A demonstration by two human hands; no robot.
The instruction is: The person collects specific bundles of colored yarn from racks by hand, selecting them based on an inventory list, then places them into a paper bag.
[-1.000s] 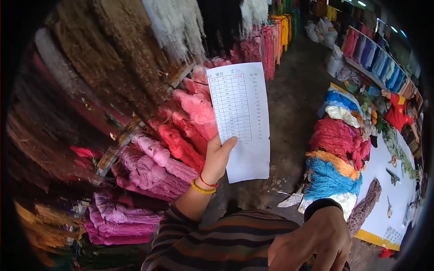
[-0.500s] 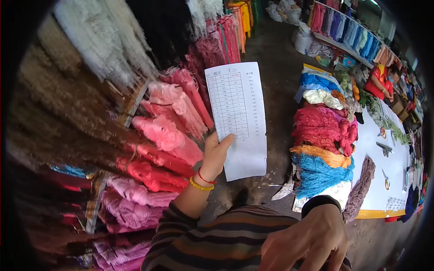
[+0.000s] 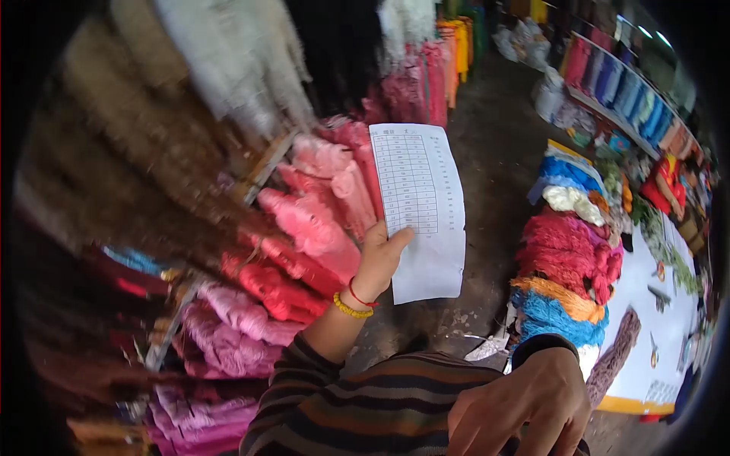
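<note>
My left hand [image 3: 382, 258] is closed on a long printed sheet of paper [image 3: 428, 262], thumb on its front face. A table of rows fills the sheet's upper part. Red string and a yellow beaded bracelet [image 3: 352, 306] circle that wrist. My right hand [image 3: 528, 403], with a black band [image 3: 544, 346] at the wrist, is in front of my striped shirt. Its fingers point down, slightly apart, with nothing visible in them; the fingertips are cut off by the frame's edge. Behind the sheet, pink yarn skeins [image 3: 315, 220] hang on the rack to the left.
White yarn [image 3: 228, 61] and brown yarn [image 3: 129, 129] hang on the left. Stacked colored skeins [image 3: 566, 251], a mauve skein [image 3: 614, 357] and scissors [image 3: 654, 353] lie on the white table [image 3: 642, 372]. A person in red [image 3: 663, 186] is beyond it. Another yarn rack [image 3: 627, 87] stands behind.
The view has shifted, so the racks and table appear farther right. The sheet, still in my left hand, sits slightly right and is tilted differently. My right hand keeps nearly the same pose.
</note>
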